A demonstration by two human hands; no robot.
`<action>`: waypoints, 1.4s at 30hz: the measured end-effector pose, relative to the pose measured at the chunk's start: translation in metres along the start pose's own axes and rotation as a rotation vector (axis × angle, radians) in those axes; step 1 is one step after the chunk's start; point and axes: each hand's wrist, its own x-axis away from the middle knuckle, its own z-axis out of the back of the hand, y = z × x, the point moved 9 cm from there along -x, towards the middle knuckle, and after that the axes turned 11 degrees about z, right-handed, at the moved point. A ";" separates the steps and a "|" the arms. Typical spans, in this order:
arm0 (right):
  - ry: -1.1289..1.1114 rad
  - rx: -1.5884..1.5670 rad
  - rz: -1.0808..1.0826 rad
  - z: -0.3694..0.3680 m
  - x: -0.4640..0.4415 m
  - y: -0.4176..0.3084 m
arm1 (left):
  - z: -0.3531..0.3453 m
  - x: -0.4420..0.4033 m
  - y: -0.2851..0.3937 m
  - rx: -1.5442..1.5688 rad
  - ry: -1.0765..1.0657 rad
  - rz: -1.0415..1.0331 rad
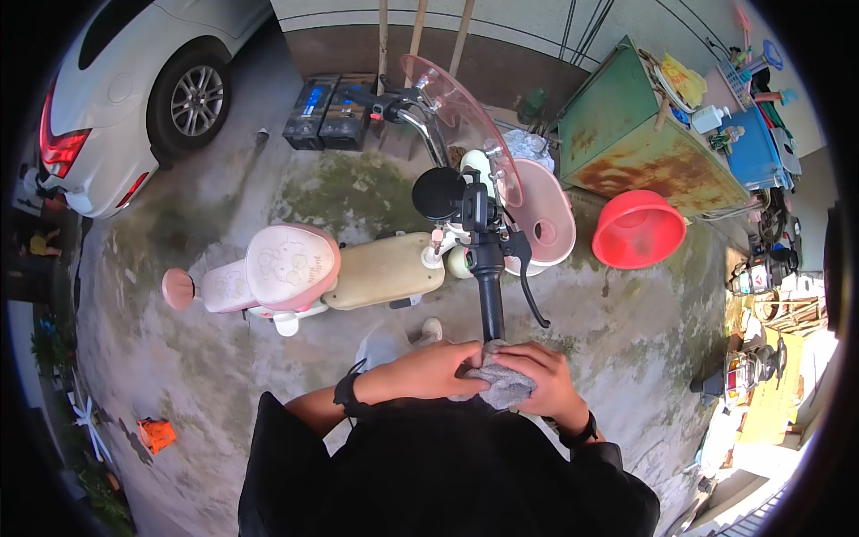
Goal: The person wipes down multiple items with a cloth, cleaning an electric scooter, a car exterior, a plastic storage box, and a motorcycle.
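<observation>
A grey cloth [506,387] is bunched around the end of the black handlebar grip [490,300] of a pink and cream scooter [385,270]. My left hand [438,369] comes in from the left and pinches the cloth between thumb and fingers. From the right, my right hand [543,376] is wrapped over the same cloth. The cloth hides the tip of the grip. Just ahead of my hands are the black brake lever [530,291] and a round black mirror [438,194].
A pink front basket [548,215] hangs past the handlebar, near a red basin [640,229] on the concrete. A rusty green cabinet [640,143] stands at the back right, a white car [134,89] at the back left. Black batteries [327,112] sit by the wall.
</observation>
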 end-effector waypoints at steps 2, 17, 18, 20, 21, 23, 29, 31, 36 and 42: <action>0.059 0.026 -0.057 0.006 -0.011 -0.004 | 0.008 -0.001 -0.001 0.074 -0.025 -0.036; 0.191 0.057 -0.389 -0.102 -0.152 0.036 | 0.191 -0.038 -0.104 0.316 0.068 -0.122; 0.199 0.060 -0.426 -0.109 -0.166 0.049 | 0.204 -0.048 -0.114 0.340 0.092 -0.080; 0.241 0.113 -0.412 -0.117 -0.185 0.086 | 0.228 -0.065 -0.122 0.324 0.156 0.025; 0.258 0.136 -0.400 -0.120 -0.192 0.104 | 0.235 -0.077 -0.127 0.313 0.209 0.002; 0.287 0.267 -0.405 -0.122 -0.206 0.133 | 0.243 -0.110 -0.147 0.280 0.328 -0.051; 0.368 0.550 -0.465 -0.141 -0.206 0.225 | 0.231 -0.180 -0.151 0.017 0.705 -0.305; 0.319 0.606 -0.531 -0.152 -0.203 0.240 | 0.226 -0.187 -0.158 0.014 0.655 -0.286; 0.217 0.611 -0.476 -0.175 -0.219 0.245 | 0.239 -0.181 -0.194 0.099 0.701 -0.224; 0.189 0.599 -0.404 -0.156 -0.255 0.281 | 0.272 -0.210 -0.187 0.063 0.873 -0.178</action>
